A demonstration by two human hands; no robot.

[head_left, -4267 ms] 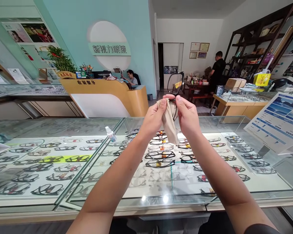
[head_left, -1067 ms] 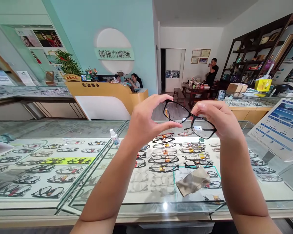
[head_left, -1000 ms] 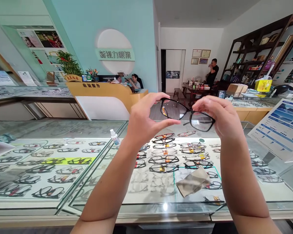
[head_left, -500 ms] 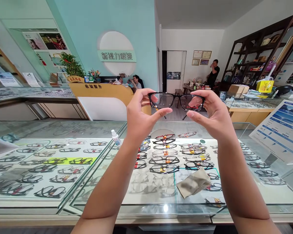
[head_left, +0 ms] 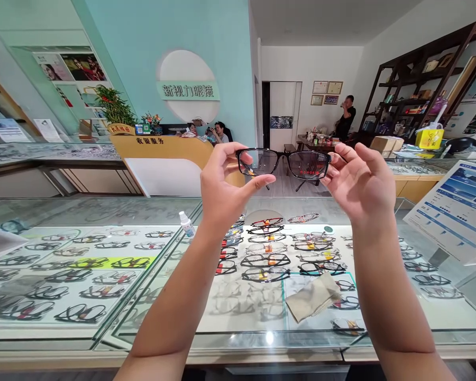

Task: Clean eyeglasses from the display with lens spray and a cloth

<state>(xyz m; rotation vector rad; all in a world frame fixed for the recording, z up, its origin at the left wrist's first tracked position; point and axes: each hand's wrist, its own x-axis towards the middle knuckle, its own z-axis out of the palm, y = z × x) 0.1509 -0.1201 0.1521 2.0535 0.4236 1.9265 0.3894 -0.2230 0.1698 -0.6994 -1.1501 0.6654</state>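
A pair of black-framed eyeglasses is held up level above the glass counter, red lettering on the right lens. My left hand pinches its left end, thumb below and fingers at the upper rim. Beside the right end, my right hand is open, palm turned up and fingers apart; some fingertips are close to the hinge, and I cannot tell if they touch it. Below, a beige cleaning cloth lies on the counter glass. A white spray bottle stands left of my left forearm.
The glass display counter holds rows of eyeglasses. A printed sign stands at the right. Beyond are a reception desk with seated people, a standing person and a dark shelf.
My right hand has let go of the eyeglasses' right end and opened, turning palm up and shifting right. My left hand still holds the eyeglasses, slightly further left.
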